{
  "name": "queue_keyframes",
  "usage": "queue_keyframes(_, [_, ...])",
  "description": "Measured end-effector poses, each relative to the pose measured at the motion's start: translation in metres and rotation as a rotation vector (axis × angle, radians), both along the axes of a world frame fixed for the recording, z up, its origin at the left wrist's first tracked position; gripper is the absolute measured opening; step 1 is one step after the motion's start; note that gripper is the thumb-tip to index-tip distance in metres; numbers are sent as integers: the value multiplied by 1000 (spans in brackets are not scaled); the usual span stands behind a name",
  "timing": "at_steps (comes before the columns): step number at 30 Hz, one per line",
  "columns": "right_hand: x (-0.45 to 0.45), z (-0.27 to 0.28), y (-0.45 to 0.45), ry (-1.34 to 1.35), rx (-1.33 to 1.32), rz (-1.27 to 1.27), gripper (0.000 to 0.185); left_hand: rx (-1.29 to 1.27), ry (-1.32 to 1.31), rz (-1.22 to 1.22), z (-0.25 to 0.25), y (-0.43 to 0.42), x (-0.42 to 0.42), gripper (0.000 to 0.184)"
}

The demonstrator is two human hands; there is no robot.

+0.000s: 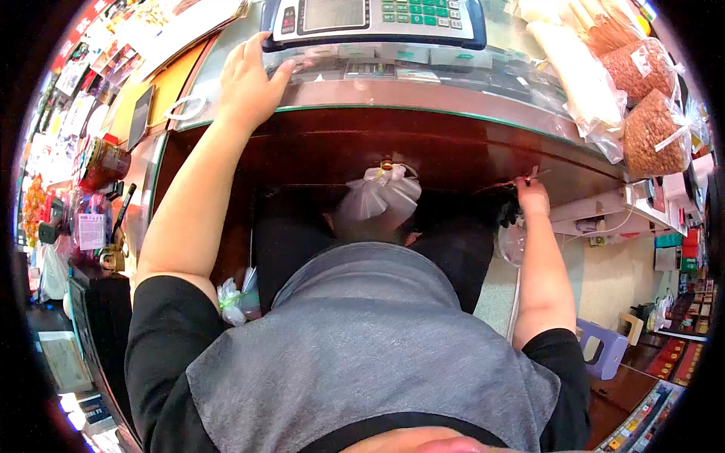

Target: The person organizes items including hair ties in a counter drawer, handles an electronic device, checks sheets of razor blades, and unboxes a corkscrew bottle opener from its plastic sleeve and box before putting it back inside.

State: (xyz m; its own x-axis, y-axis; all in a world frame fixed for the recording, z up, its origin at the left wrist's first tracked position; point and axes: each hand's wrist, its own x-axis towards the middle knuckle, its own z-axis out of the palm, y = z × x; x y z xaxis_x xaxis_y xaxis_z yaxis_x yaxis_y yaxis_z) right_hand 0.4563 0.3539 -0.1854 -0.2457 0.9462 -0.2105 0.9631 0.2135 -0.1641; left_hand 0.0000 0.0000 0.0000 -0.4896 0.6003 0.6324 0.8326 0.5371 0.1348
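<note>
My left hand lies on the glass counter with fingers and thumb apart. Its fingertips touch the left end of a digital scale's keypad unit, which has green and white keys. Lower on the right, my right hand is at the dark wooden front of the counter, fingers drawn together. A small pale bit shows at its fingertips, too small to name. Beside this hand hang something black and a clear plastic bag. Between my knees, a bunch of translucent plastic bags hangs from the wood.
Tied bags of brown granules and a long pale package lie on the counter's right. At left are a phone, a jar and crowded goods. A purple plastic stool stands at lower right.
</note>
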Motion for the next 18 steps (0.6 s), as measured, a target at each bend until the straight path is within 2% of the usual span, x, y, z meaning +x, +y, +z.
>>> queue_keyframes(2, [14,-5,8,-5,49,35,65,21,-31,-12,1,5,7,64])
queue_keyframes(3, [-12,-11,15,60,107,41,63,78,28,-30,15,3,-8,63])
queue_keyframes(5, [0,-17,8,46,138,55,59,110,-2,-67,5,-1,-7,62])
queue_keyframes(8, [2,-7,-1,-12,110,40,56,157,-13,-95,3,-4,-14,62])
queue_keyframes(12, [21,-11,-22,68,113,-8,56,195,-1,-126,6,-7,-8,59])
queue_keyframes(15, [40,-19,-41,102,143,-31,54,292,21,-238,8,-14,-7,51])
queue_keyframes(17, [52,-11,-55,107,92,-62,52,396,159,-281,9,-24,8,37])
queue_keyframes(18, [57,-10,-59,124,90,-51,52,351,178,-318,6,-33,18,32])
